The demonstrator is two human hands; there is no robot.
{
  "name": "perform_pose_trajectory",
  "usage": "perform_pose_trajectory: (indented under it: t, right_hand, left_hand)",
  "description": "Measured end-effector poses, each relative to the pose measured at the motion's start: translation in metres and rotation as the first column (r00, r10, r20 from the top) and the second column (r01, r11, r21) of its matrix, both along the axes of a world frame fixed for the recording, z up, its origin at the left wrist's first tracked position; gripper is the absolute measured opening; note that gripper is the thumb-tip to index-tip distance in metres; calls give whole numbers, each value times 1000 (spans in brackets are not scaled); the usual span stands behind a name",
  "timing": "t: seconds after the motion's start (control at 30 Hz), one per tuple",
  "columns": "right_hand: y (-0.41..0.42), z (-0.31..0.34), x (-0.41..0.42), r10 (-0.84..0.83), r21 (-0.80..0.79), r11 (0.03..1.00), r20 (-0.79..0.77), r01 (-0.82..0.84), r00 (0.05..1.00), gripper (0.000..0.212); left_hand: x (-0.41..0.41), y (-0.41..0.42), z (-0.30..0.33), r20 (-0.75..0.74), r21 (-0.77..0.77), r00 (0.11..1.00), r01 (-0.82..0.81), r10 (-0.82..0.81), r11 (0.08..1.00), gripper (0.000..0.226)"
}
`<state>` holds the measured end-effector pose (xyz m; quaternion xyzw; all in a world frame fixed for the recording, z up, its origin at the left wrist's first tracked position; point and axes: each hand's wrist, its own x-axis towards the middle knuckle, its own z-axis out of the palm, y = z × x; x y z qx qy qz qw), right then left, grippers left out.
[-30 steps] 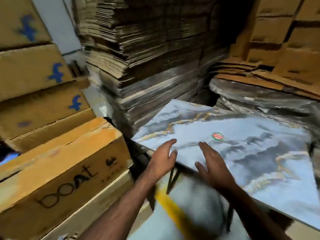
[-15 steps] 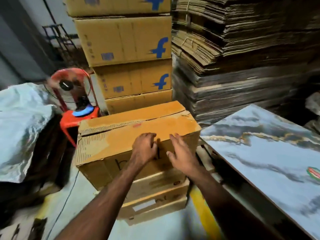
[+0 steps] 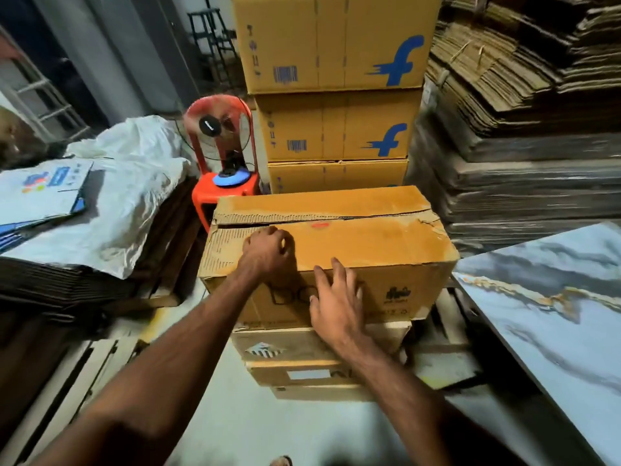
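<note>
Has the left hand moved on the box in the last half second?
Yes. The left hand has slid away from the person across the box top, from mid-flap to the seam, where its fingers now curl.

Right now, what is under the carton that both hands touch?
Several flatter cardboard boxes, stacked on the floor. Their tops are covered by the carton.

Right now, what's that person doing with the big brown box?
A person has both hands on a worn cardboard box that sits on top of a small stack of boxes. The left hand is curled on the top flap beside the torn seam; whether it has hooked the flap is hard to tell. The right hand lies flat, fingers spread, on the front face. The box is closed and not lifted.
</note>
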<state>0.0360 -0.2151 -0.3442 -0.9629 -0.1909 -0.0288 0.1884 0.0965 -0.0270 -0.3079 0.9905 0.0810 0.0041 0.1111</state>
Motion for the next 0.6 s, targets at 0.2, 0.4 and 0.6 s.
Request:
perform_pose_trajectory:
  t: [0.2, 0.4, 0.6]
  right_hand:
    - [80, -2, -14, 66, -89, 994, -30, -68, 997, 79]
    - [156, -14, -32, -45, -32, 999, -50, 43, 998, 90]
    - [186, -40, -46, -219, 60, 975, 66, 215, 973, 95]
  left_hand:
    - [18, 93, 10, 113, -89, 972, -196, 206, 976, 46]
    - [53, 183, -14, -32, -769, 972, -171, 231, 615, 67]
    - [73, 197, -20, -183, -974, 960, -207, 213, 96, 53]
